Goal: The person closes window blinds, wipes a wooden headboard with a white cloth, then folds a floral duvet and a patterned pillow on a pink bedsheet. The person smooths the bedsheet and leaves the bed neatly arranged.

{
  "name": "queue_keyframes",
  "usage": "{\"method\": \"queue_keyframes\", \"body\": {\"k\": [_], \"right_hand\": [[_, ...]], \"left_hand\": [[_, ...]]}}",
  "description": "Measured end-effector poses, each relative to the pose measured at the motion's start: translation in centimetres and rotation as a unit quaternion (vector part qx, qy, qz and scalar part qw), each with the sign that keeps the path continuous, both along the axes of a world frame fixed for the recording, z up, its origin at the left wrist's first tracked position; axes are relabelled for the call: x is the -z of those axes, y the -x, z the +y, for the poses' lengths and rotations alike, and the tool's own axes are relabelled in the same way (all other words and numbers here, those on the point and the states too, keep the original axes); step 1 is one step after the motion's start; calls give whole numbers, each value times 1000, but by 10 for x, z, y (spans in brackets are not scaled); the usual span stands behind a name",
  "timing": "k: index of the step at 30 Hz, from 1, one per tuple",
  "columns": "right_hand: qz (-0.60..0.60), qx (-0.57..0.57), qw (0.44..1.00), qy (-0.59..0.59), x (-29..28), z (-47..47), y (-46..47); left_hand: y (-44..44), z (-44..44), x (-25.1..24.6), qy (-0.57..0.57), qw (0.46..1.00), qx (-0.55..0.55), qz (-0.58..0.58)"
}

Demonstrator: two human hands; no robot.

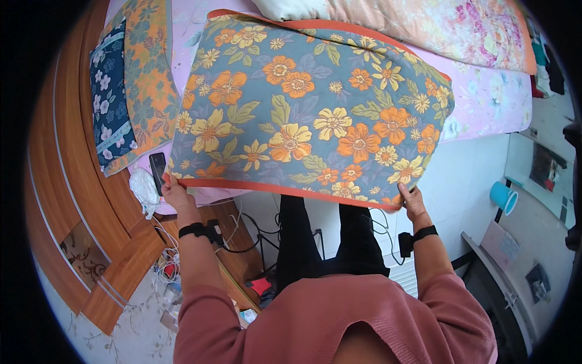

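A grey-green floral cloth [300, 109] with orange and yellow flowers and an orange-red border is stretched out in front of me. My left hand [177, 194] pinches its near left corner. At the near right corner, my right hand [413, 202] grips the edge, thumb on top. The near border hangs taut between both hands, above my legs. Toward the far side the cloth lies over the bed, and its far border is folded and rumpled near a peach floral quilt [423, 27]. Both wrists wear black straps with small devices.
A dark blue floral pillow [108, 100] rests on an orange patterned cloth [150, 77] at the left. A black phone [157, 173] and a white plastic bag [144, 191] lie close to my left hand. Cables [170, 264] hang below. A blue cup [504, 198] stands at the right.
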State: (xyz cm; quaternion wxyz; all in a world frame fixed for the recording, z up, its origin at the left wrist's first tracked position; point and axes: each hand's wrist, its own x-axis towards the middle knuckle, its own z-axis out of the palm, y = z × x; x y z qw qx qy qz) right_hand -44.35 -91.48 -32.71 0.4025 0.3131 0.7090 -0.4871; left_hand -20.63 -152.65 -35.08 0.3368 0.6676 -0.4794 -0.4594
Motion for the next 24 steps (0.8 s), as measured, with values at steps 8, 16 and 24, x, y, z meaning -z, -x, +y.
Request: {"method": "queue_keyframes", "body": {"k": [8,16,24], "right_hand": [[20,101,989,109,-7,1,-15],[-42,176,954,240,-98,0,-36],[-94,92,987,87,-45,46,-40]], "left_hand": [[18,-12,21,-32,995,-7,-98],[50,-5,47,-151,988,14,26],[-35,76,39,-115,985,-29,-122]]}}
